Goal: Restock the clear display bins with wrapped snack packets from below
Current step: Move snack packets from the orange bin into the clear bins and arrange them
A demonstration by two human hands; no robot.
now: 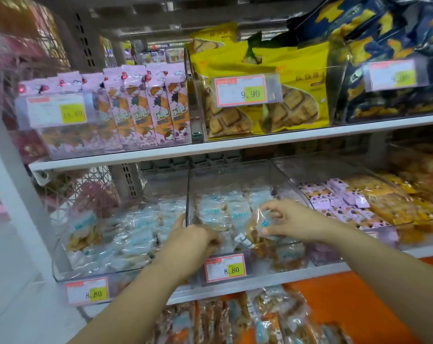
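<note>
left hand (194,240), right hand (292,219) gripping one packet (256,233)

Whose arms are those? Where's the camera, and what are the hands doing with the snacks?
Those are a person's two bare arms, no machine. The camera sits on the person's head, looking down at a shop shelf. The right hand pinches a clear-wrapped snack packet with a blue label over the middle clear plastic bin, which holds similar packets. The left hand is at the bin's front edge; its fingers are curled, but I cannot tell whether they hold anything. More wrapped packets lie below. Above stand pink cartoon packets and yellow biscuit bags.
</note>
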